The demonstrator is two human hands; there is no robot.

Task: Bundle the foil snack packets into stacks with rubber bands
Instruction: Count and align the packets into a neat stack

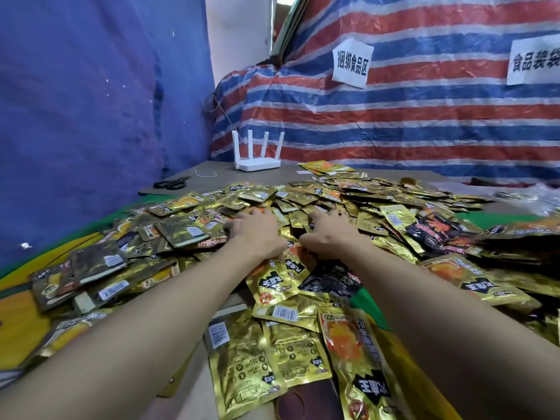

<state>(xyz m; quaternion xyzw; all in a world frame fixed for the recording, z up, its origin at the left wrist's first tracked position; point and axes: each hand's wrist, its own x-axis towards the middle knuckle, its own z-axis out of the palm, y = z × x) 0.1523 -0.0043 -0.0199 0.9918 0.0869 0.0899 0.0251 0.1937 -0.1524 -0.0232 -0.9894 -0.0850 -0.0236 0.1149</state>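
reaching deep into the heap of gold foil packets [188, 228] with left hand [256, 234] and right hand [328, 237] side by side, fingers spread flat, fingertips seemingly dug among them.

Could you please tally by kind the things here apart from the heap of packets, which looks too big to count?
Router: 1
Scissors: 1
Paper signs: 2
Hands: 2, the left hand and the right hand
Total: 6
Foil packets: too many and too overlapped to count, so left out of the total.
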